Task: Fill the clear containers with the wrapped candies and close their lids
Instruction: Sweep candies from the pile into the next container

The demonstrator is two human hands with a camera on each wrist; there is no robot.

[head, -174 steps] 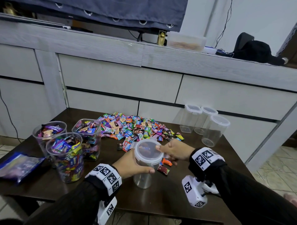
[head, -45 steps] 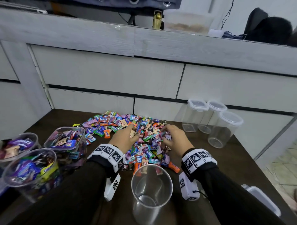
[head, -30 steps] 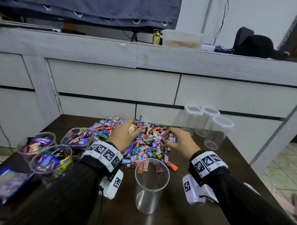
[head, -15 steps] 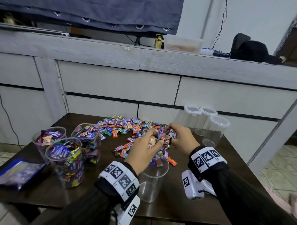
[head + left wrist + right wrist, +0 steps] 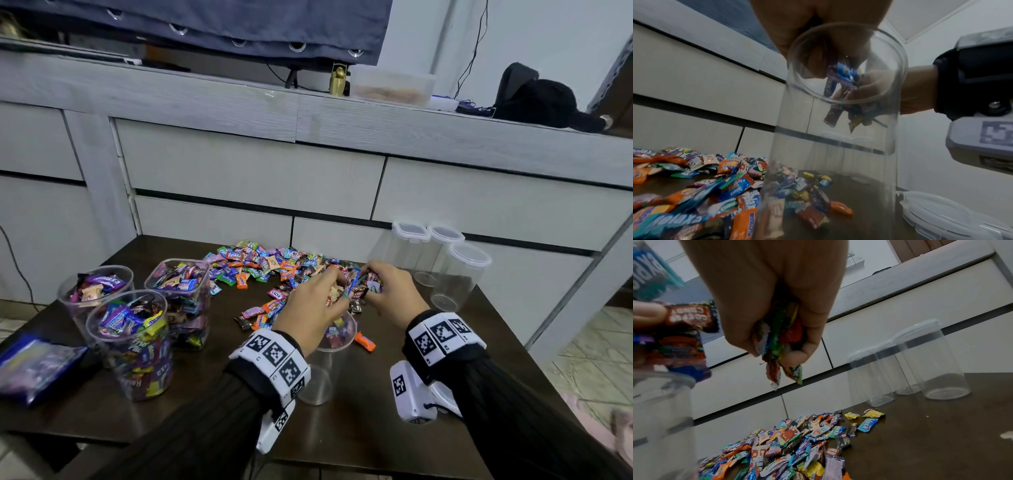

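Observation:
An open clear container [image 5: 321, 373] stands at the table's near middle, with a few candies showing at its mouth. My left hand [image 5: 337, 289] hovers just above its rim and grips a bunch of wrapped candies [image 5: 840, 76]. My right hand [image 5: 371, 284] is beside it, a little further right, clutching its own handful of candies [image 5: 781, 340]. The two hands nearly touch. The loose candy pile [image 5: 267, 270] lies behind them. In the left wrist view the container [image 5: 834, 138] fills the middle, and its inside looks mostly empty lower down.
Three candy-filled containers without lids [image 5: 133, 342] stand at the left, beside a blue bag [image 5: 30, 366]. Three empty lidded containers [image 5: 462, 274] stand at the back right. A loose white lid [image 5: 953, 216] lies right of the open container. A grey cabinet [image 5: 253, 178] backs the table.
The lid came off the container, both hands reached into the pile and gathered candies. They have since pulled back with their handfuls, the left hand now over the container's mouth.

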